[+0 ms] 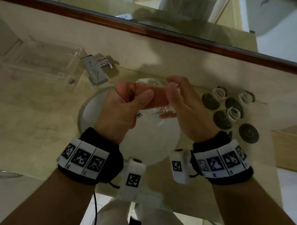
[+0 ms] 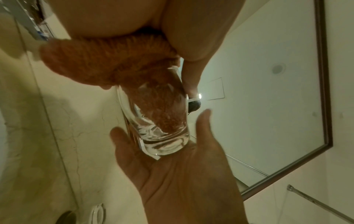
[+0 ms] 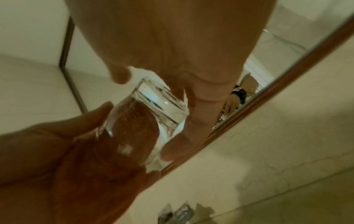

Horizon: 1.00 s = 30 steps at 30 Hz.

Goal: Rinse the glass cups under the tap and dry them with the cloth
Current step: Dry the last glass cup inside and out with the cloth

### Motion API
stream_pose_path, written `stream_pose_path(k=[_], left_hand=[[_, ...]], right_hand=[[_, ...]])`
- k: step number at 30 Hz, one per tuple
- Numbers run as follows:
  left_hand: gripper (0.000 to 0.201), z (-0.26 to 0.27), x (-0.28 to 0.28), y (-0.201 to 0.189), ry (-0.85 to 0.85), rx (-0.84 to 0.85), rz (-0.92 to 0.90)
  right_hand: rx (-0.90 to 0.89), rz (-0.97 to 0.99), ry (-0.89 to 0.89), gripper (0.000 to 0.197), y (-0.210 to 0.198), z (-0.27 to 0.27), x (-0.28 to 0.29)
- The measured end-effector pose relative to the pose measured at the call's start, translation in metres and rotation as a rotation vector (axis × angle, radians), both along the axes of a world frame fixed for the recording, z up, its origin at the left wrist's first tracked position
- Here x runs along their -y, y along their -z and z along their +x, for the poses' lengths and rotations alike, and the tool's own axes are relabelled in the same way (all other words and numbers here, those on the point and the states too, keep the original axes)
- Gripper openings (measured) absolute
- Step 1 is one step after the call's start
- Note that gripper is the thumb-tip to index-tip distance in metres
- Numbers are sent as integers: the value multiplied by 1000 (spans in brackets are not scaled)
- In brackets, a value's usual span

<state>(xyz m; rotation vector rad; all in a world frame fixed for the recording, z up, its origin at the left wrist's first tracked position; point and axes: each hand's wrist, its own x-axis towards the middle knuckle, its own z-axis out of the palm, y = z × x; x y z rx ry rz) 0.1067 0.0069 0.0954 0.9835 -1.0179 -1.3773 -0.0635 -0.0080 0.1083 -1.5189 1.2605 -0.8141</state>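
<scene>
You hold a glass cup [image 1: 153,97] on its side above the white basin [image 1: 153,143], with an orange cloth [image 2: 107,60] pushed in through its mouth. Your left hand [image 1: 122,107] grips the bunched cloth at the mouth end, thumb curled over it. Your right hand [image 1: 183,105] clasps the cup's thick base, fingers wrapped round it. So by the look of it this cup is rinsed and you are at the drying step. Right of the basin, on the bench [image 1: 33,124], three more glass cups [image 1: 233,113] stand among dark round coasters [image 1: 249,133]; you cannot tell whether those are done. Left of the basin the tap [image 1: 96,71] shows no running water.
</scene>
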Motion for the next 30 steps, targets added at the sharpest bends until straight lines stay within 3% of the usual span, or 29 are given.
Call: stream_pose_path(k=[5,8,10,12,14,17,20,25,28,30], left_hand=[[20,-1,-2,5,-63,-9,61],[19,2,-2,9,-98,-3,80],[19,2,-3,8,-74,-5,52],[20,2,-2,6,-67,5,39],[17,2,-1,3,-51,18,21],[17,2,-2,-2,-23,0,-5],[13,6,-3,2,-40,-7,14],[29,7,-1,16,-45,27,45],[40,-7,3,21,51,12,11],[30,-25,5,21,108,-40,13]], right_hand=[[30,-57,-49,33,3,-2,-1],[-31,-274,-129,47,8,-6,-3],[22,-344,-144,55,8,-7,-4],[132,-257,-118,67,7,-6,-3],[95,-100,-20,70,5,-1,-4],[31,89,61,62,1,5,-5],[95,38,8,32,0,3,-7],[105,-175,-22,58,10,-4,-17],[202,-197,96,62,16,-13,-28],[213,-116,265,75,19,-27,-39]])
